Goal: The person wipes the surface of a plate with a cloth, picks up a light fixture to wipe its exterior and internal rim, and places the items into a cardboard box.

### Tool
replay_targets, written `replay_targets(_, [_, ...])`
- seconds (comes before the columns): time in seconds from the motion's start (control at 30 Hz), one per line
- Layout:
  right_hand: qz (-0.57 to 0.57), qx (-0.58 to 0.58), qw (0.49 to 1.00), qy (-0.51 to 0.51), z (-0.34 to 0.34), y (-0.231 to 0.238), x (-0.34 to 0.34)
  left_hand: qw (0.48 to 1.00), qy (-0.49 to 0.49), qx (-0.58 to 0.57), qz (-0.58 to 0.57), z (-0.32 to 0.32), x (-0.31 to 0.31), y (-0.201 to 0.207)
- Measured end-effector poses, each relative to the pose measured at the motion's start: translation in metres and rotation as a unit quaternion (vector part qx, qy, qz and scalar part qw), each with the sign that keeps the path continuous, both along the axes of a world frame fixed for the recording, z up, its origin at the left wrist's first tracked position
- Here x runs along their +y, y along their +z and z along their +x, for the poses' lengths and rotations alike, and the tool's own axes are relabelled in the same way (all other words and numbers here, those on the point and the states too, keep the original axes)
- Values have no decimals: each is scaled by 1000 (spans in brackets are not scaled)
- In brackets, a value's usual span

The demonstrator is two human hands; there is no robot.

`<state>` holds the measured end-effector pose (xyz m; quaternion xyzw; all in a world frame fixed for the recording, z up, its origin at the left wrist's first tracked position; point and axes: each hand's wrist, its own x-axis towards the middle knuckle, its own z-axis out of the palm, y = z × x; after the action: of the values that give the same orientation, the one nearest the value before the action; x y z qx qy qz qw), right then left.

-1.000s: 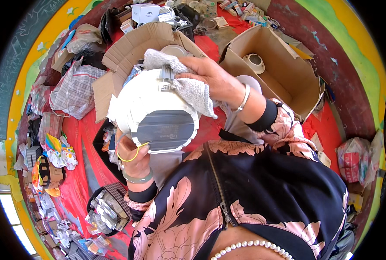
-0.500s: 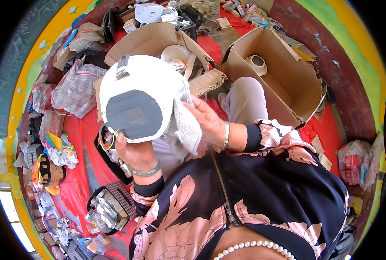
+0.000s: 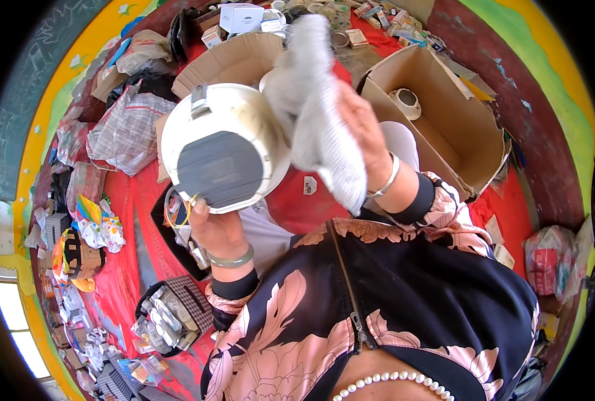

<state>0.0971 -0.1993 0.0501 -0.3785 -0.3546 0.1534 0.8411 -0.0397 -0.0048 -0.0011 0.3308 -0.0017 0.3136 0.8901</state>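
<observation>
A large round white downlight [image 3: 220, 170] is tilted up in front of me, its dark grey oval back plate facing me. A metal spring clip shows at its upper edge, and thin yellowish wires hang at its lower left. My left hand [image 3: 220, 234] grips the lower rim, thumb on the near side and the other fingers mostly hidden. In my right hand [image 3: 364, 134] is a greyish-white knit cloth [image 3: 317, 127], raised beside the downlight's right side and blurred by motion. Whether the cloth touches the housing, I cannot tell.
An opened cardboard box [image 3: 437, 157] at the right holds a smaller round light [image 3: 406, 104]. Another carton [image 3: 227, 61] stands behind the downlight. To the lower left is a checked basket [image 3: 187, 301] of small parts. Plaid bags [image 3: 133, 130] and packages line the left side.
My right hand has swung up and to the right with the cloth, away from the downlight's lower right side. The downlight has shifted slightly right and turned a little, still in my left hand.
</observation>
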Motion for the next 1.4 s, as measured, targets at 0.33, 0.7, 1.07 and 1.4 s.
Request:
replay_targets(0.33, [-72, -294, 908, -290, -18, 3, 34, 987, 74, 32, 136, 1, -35, 17])
replay_targets(0.7, [-17, -468, 868, -165, -4, 6, -7, 995, 6, 85, -43, 4, -23, 5])
replay_targets(1.07, [-156, -227, 897, -344, -9, 28, -21, 997, 48, 1, 59, -6, -13, -6])
replay_targets(1.4, [-119, -386, 882, -241, -4, 25, -12, 990, 60, 23, 122, -5, -29, 11])
